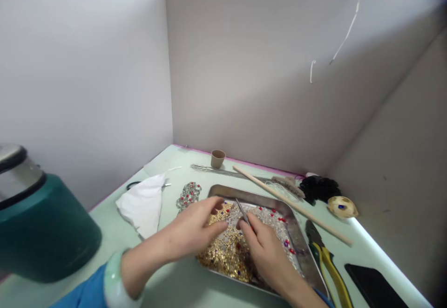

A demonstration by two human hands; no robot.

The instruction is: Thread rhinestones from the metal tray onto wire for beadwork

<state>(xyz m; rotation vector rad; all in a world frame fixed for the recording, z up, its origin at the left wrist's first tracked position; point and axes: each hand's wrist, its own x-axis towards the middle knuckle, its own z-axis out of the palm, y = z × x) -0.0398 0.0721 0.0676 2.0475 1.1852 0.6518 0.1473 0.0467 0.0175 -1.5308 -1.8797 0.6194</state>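
A metal tray (303,252) lies on the pale green table and holds a heap of gold, silver and red beads (226,249). My left hand (195,229) rests on the gold beads with its fingers curled down, pinching among them. My right hand (267,249) is closed round thin metal tweezers (242,212), whose free end sticks up and back over the tray. A finished beaded piece (188,195) lies just left of the tray.
A white cloth (143,204) lies at the left and a large green jug (42,226) at the near left. Behind the tray are a small cup (218,158), a wooden stick (293,205) and wires. Yellow-handled pliers (328,261) and a dark phone (373,285) lie right. Grey partition walls enclose the desk.
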